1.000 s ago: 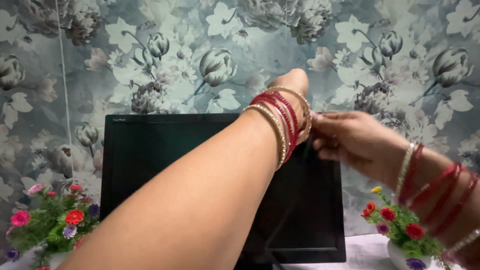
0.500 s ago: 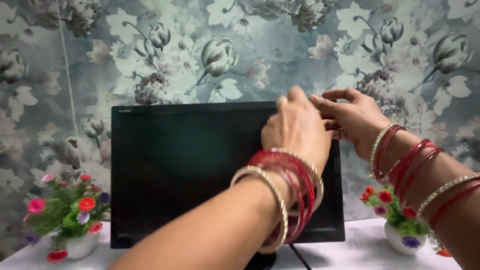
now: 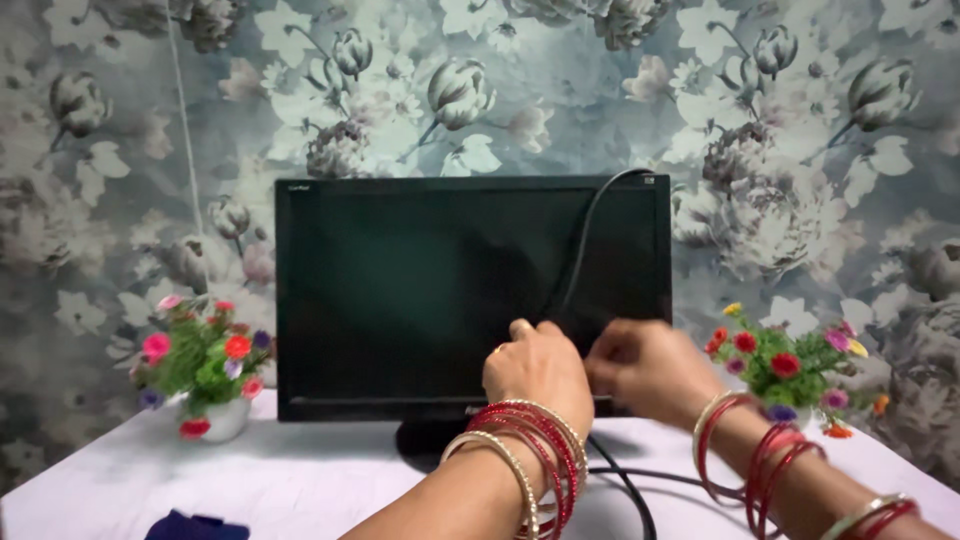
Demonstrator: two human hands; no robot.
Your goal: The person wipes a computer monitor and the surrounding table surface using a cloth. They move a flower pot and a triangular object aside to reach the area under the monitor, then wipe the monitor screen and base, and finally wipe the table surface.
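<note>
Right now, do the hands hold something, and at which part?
Both hands, left hand and right hand, meet at the black cable hanging over the monitor; the grip itself is blurred.

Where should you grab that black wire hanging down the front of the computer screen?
Take the black cable on its lower stretch, just above the two hands, coming from the front. There it hangs loose and nearly straight across the dark monitor, so fingers can probably pinch around it. Higher up it curves over the top edge, harder to reach.

You see a small flower pot [image 3: 205,372] left of the screen and another flower pot [image 3: 783,368] to its right, both on a white tablecloth [image 3: 300,480]. Floral wallpaper [image 3: 120,150] fills the background; a dark blue cloth [image 3: 195,526] lies near the front edge.
</note>
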